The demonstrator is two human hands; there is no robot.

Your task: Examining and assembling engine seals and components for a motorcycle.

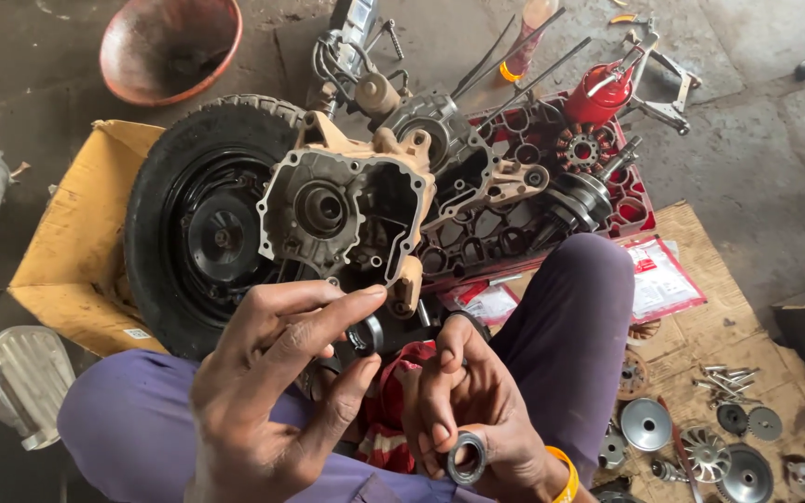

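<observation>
My left hand (pixel 277 387) is raised in front of me, its thumb and fingers pinching a small dark round part (pixel 366 335), likely a bearing or seal. My right hand (pixel 477 410) sits lower and holds a dark metal ring (pixel 467 458) between its fingertips; a yellow band circles that wrist. A red rag (pixel 393 401) lies on my lap between both hands. Just beyond them stands a tan engine crankcase (pixel 342 210) with its open side facing me, propped against a black tyre and wheel (pixel 199 224).
A red crate (pixel 631 210) behind the crankcase holds a stator and crankshaft. Clutch and variator parts (pixel 701 438) and bolts lie on cardboard at the right. A rust-coloured bowl (pixel 170 47) sits far left, a yellow box (pixel 72 242) under the tyre, a red can (pixel 598 91) at the back.
</observation>
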